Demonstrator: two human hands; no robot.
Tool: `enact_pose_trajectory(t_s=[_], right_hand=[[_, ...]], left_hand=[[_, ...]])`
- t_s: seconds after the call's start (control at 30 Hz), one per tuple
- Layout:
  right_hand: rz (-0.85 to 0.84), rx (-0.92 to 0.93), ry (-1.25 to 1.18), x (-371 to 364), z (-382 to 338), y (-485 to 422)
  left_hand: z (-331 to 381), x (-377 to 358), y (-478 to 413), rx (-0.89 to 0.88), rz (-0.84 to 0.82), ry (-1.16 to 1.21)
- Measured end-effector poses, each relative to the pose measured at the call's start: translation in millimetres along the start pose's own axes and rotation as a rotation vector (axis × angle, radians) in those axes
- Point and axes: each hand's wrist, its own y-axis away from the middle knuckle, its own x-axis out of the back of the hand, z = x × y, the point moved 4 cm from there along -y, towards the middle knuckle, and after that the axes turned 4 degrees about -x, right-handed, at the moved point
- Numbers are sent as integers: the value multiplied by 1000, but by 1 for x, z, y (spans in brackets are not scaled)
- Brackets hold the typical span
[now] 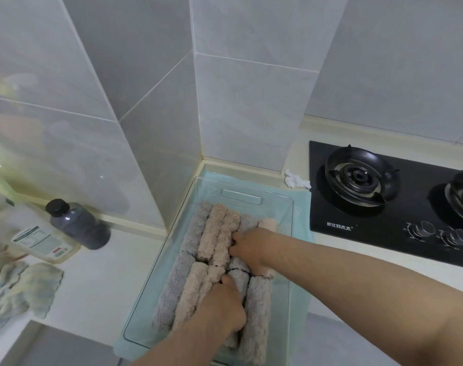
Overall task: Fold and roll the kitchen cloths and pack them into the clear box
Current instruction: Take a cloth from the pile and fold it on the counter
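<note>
Head view: the clear plastic box (242, 198) sits lower centre on the white bench (98, 273), holding two rows of rolled fluffy grey and beige kitchen cloths (211, 233). Right hand (251, 249) curls its fingers round a far-row grey roll (244, 224). Left hand (219, 307) is dug into the near row, grip unreadable. Step: packing, box looks nearly full. Next: seat the rolls snug, then handle the crumpled pastel cloth (21, 289) at lower left.

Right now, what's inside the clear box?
The clear box holds rolled cloths, grey and beige, in two rows; left hand and right hand press in among them. Hands cover parts of some rolls; anything beneath the rolls is hidden.
</note>
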Motion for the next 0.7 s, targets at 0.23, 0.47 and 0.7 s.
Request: enact_pose_trajectory(t_s=[0.23, 0.47, 0.7], right_hand=[[64, -18, -248, 2, 16, 8], [107, -89, -271, 24, 40, 25], [-133, -47, 10, 1, 33, 16]], left_hand=[[20, 13, 37, -188, 201, -234], [31, -13, 41, -163, -76, 105], [34, -14, 35, -85, -194, 341]])
